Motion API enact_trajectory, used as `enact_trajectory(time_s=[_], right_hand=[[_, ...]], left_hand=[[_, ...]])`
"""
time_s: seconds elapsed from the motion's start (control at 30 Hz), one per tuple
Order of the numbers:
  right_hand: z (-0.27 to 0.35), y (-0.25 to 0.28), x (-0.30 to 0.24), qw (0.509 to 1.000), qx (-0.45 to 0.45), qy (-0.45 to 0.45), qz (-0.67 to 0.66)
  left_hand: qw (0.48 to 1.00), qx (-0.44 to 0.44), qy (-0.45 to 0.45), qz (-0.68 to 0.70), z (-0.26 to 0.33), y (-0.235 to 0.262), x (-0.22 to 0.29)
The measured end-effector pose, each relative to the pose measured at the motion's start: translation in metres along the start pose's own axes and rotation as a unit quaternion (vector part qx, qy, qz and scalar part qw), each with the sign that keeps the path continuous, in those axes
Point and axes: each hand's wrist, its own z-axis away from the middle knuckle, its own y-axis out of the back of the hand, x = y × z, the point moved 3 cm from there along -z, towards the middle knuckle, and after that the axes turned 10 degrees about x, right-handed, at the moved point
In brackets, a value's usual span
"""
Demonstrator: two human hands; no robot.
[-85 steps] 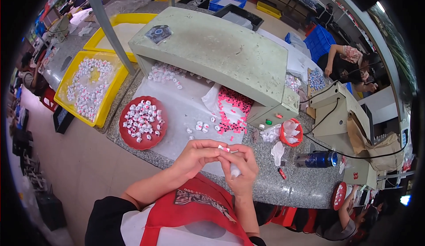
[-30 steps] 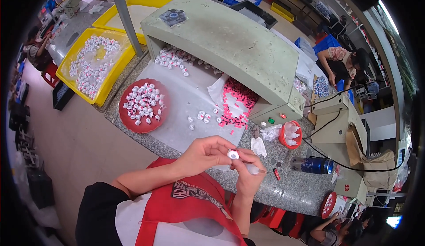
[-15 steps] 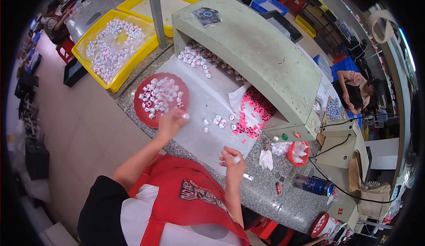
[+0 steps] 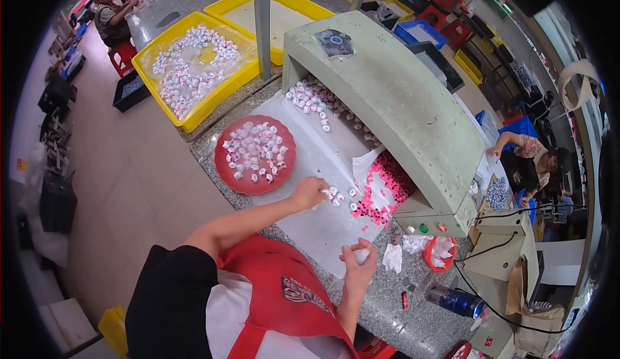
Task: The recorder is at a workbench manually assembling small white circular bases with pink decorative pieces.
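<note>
My left hand [image 4: 309, 193] reaches out over a white sheet [image 4: 316, 230] on the stone counter. Its curled fingers touch a few loose small white pieces [image 4: 336, 196] lying there, and I cannot tell if it has gripped one. My right hand [image 4: 357, 259] stays near my body at the sheet's near edge, fingers pinched on a small white piece [image 4: 363, 253]. A round red plate [image 4: 226, 168] heaped with the same white pieces sits just left of my left hand.
A pale green machine hood [image 4: 394, 94] covers the back of the counter, with a pile of pink pieces [image 4: 387, 188] at its mouth. Nearby are a yellow tray [image 4: 213, 97] of white pieces, a small red bowl [image 4: 439, 255], a crumpled tissue [image 4: 392, 257] and a blue bottle [image 4: 455, 301]. Other people work at top left and far right.
My hands, together near my chest a second ago, have parted. The left went to the red plate and then right to the loose pieces on the sheet. The right stayed near me.
</note>
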Motion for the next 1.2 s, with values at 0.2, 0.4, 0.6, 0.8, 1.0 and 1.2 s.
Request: enact_trajectory(time_s=[0.2,0.4,0.6,0.8,1.0,1.2], right_hand=[[0.027,0.024,-0.117,0.979,0.014,0.104,-0.173],[0.048,0.033,-0.13,0.93,0.161,0.321,-0.08],[0.062,0.036,-0.137,0.89,0.132,0.435,0.024],[0.062,0.034,-0.143,0.866,0.119,0.484,0.041],[0.059,0.031,-0.14,0.871,0.108,0.478,0.04],[0.058,0.028,-0.145,0.864,0.082,0.494,0.054]], left_hand=[[0.747,-0.166,0.078,0.639,0.055,0.1,0.194],[0.846,-0.068,0.04,0.527,0.076,0.086,0.197],[0.865,-0.011,-0.037,0.501,0.083,0.085,0.206],[0.873,-0.013,-0.047,0.485,0.085,0.084,0.207],[0.871,-0.015,-0.054,0.487,0.085,0.083,0.205],[0.873,-0.011,-0.067,0.484,0.085,0.085,0.205]])
